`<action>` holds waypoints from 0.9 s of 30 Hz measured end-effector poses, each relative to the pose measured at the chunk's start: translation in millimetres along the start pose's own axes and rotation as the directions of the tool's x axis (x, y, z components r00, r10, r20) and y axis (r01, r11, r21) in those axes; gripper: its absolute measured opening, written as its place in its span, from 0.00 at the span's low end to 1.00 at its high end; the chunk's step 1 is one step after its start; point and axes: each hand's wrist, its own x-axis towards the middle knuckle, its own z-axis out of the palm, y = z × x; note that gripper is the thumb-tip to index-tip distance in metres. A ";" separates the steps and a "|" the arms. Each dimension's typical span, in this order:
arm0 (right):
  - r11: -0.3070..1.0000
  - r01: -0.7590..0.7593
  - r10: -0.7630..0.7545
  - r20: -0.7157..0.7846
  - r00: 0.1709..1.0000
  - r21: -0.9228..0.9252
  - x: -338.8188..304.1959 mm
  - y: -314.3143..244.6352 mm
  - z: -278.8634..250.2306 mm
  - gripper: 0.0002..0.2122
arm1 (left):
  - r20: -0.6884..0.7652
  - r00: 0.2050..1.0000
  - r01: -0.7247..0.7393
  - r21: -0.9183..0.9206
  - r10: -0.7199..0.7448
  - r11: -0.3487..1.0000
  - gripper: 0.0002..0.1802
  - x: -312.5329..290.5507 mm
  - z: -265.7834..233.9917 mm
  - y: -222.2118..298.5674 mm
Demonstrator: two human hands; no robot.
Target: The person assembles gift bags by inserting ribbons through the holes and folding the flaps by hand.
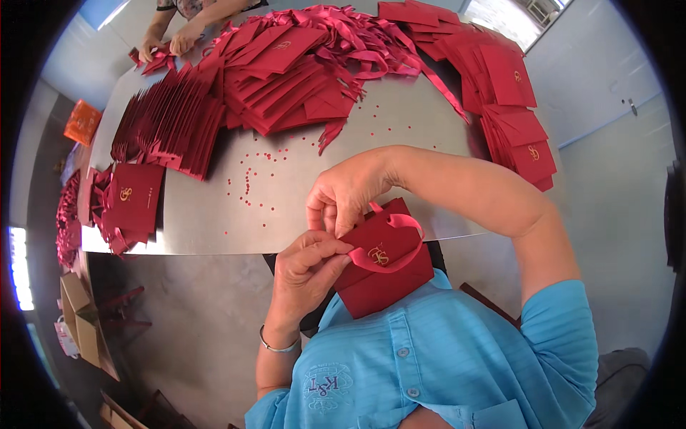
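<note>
A dark red paper gift bag [382, 286] with a gold emblem lies tilted against my front, just off the table's near edge. Its pinkish-red ribbon handle [412, 248] loops across the front face. My left hand [304, 270] is closed, thumb and forefinger pinching the ribbon at the bag's left upper edge. Right above it, my right hand [350, 193] curls down, its fingertips closed at the same corner of the bag. What the right fingertips grip there is mostly hidden behind the fingers.
The metal table [193, 232] bears piles of red bags [279, 86], a heap of red ribbons [364, 43] and small red dots [248, 182]. Another stack of bags [504, 79] lines its right side. Across the table, another person's hands [175, 43] handle red pieces. Cardboard boxes [80, 314] stand at left.
</note>
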 end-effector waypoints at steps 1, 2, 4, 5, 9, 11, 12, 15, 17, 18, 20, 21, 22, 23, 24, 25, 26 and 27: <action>1.000 0.009 -0.009 -0.008 1.000 0.003 0.9 0.8 -0.5 0.20 | 0.012 1.000 0.023 0.005 -0.023 1.000 0.10 -0.1 -1.6 1.3; 1.000 0.001 -0.001 -0.005 1.000 0.023 1.2 1.2 -0.7 0.21 | 0.023 1.000 0.021 0.010 -0.021 1.000 0.10 0.5 -1.8 1.6; 0.999 0.003 -0.003 -0.008 1.000 0.043 2.7 2.2 -0.2 0.21 | 0.051 0.998 0.040 -0.009 -0.039 0.999 0.10 1.2 -2.8 1.4; 0.999 -0.003 0.004 -0.023 1.000 0.053 3.4 3.3 0.5 0.21 | 0.061 0.997 0.037 -0.003 -0.037 0.999 0.10 0.9 -3.3 2.3; 0.997 -0.058 0.057 0.008 0.998 0.057 6.0 -2.1 0.4 0.22 | 0.087 0.994 0.067 0.002 -0.067 0.998 0.14 -2.3 -4.6 6.5; 0.996 -0.065 0.064 0.009 0.998 0.067 4.1 -2.7 0.1 0.22 | 0.102 0.993 0.051 0.015 -0.053 0.999 0.15 -2.3 -3.5 5.3; 0.995 -0.076 0.075 0.013 0.997 0.072 2.7 -2.7 -0.1 0.22 | 0.094 0.994 0.049 0.038 -0.052 0.998 0.16 -3.1 -2.2 4.9; 0.993 -0.073 0.076 -0.021 0.997 0.094 1.7 1.6 0.0 0.22 | 0.083 0.995 0.054 0.058 -0.059 0.997 0.18 -4.3 2.1 8.7; 0.993 -0.070 0.073 -0.026 0.997 0.091 1.7 1.5 0.1 0.22 | 0.081 0.994 0.063 0.056 -0.067 0.996 0.19 -6.1 4.2 11.4; 0.994 -0.074 0.077 -0.027 0.997 0.085 2.3 1.4 -0.5 0.22 | 0.064 0.996 0.059 0.080 -0.064 0.995 0.18 -7.3 4.9 11.8; 0.994 -0.067 0.069 -0.019 0.997 0.088 6.6 5.2 -2.1 0.22 | 0.052 0.997 0.053 0.107 -0.059 0.993 0.18 -7.4 4.6 9.5; 0.994 -0.066 0.067 -0.011 0.998 0.090 7.6 7.1 -2.2 0.22 | 0.052 0.998 0.017 0.119 -0.024 0.993 0.16 -7.1 5.3 5.8; 0.994 -0.064 0.066 -0.016 0.998 0.092 9.4 8.4 -2.8 0.22 | 0.052 0.999 -0.018 0.130 0.012 0.991 0.15 -6.4 5.8 4.0; 0.995 -0.070 0.073 -0.037 0.997 0.075 11.6 9.4 -3.6 0.22 | 0.056 0.998 -0.021 0.129 0.014 0.991 0.15 -4.7 4.5 4.2; 0.995 -0.077 0.080 -0.052 0.995 0.058 12.9 8.7 -2.4 0.23 | 0.070 0.998 -0.009 0.135 0.000 0.991 0.14 -4.1 1.9 3.9; 0.995 -0.077 0.080 -0.051 0.995 0.060 12.5 9.0 -0.9 0.23 | 0.083 0.996 0.003 0.141 -0.014 0.990 0.12 -3.9 0.8 3.5; 0.997 -0.069 0.074 -0.112 0.991 0.041 11.6 9.5 0.4 0.24 | 0.082 0.996 0.005 0.141 -0.017 0.990 0.12 -4.5 1.6 2.0; 0.998 -0.062 0.065 -0.177 0.982 0.022 9.0 7.4 2.4 0.25 | 0.060 0.998 0.015 0.132 -0.023 0.991 0.10 -4.6 2.5 0.4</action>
